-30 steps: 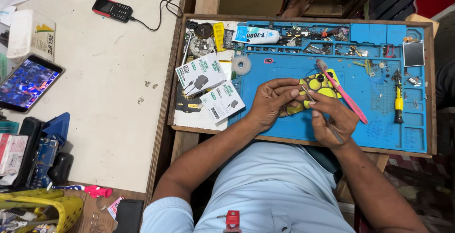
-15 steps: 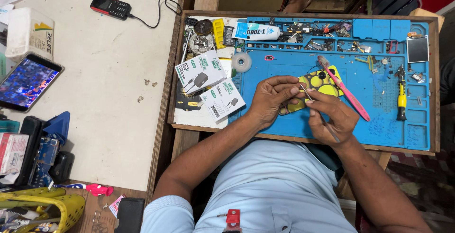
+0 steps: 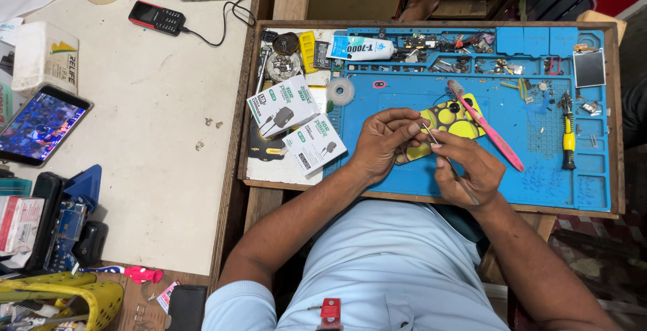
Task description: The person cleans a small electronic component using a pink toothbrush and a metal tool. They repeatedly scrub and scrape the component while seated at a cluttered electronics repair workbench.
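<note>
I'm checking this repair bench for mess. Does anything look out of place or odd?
One oddity: a pink toothbrush lies slantwise on the blue work mat, beside the yellow-and-black spotted phone case. The left hand and the right hand, gripping thin metal tweezers, work there. Nothing looks spilled or broken.

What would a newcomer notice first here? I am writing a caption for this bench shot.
First, the two hands meeting over the blue work mat: the left hand grips a yellow-and-black spotted phone case, while the right hand works thin tweezers at it. A pink toothbrush lies just right of them. Far left on the white table, a smartphone glows with a lit screen.
</note>
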